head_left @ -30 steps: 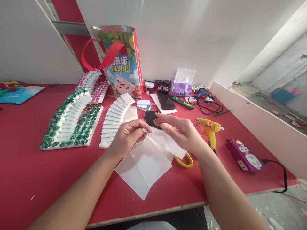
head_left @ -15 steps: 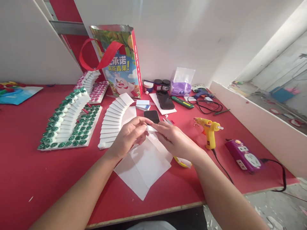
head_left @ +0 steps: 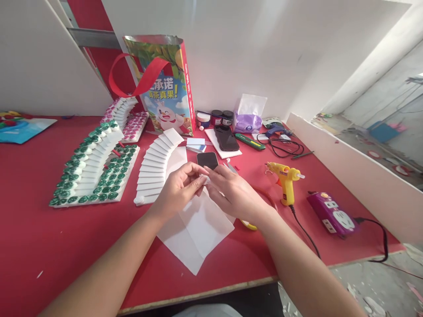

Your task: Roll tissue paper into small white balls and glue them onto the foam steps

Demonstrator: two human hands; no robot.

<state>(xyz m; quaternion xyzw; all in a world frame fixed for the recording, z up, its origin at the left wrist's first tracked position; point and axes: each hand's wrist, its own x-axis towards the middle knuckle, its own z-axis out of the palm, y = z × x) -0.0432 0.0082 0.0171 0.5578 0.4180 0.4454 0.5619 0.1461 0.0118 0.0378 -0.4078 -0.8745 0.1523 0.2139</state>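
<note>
Pinching a small white piece (head_left: 206,179) between thumb and fingers, my left hand (head_left: 178,189) is holding it just above the white sheets (head_left: 208,229). My right hand (head_left: 235,193) is meeting it there, its fingertips closing in over the same piece; I cannot tell whether they are gripping it or only touching it, as the fingers are hiding much of it.

Below both hands, the sheets are lying overlapped on the red table (head_left: 231,264), their corners pointing toward the near edge. Beyond the fingertips I am seeing a small dark-faced device (head_left: 207,160), with grey blades (head_left: 232,168) lying just to its right. Beside my right wrist, a yellow loop (head_left: 248,226) is showing from partly under the arm.

To the left, a curved row of white strips (head_left: 153,169) is fanning out, and farther left a white form with green rosettes (head_left: 109,189) is resting. Behind that, a form with pink rosettes (head_left: 135,127) is sitting near the printed bag (head_left: 165,97), which is standing upright against the wall. Toward the back, a black phone (head_left: 226,138) is lying on a white pad (head_left: 231,154), near the purple tissue pack (head_left: 247,123) and a green cutter (head_left: 250,141). Over on the right, a yellow glue gun (head_left: 287,182) is resting near a purple power strip (head_left: 333,215).
</note>
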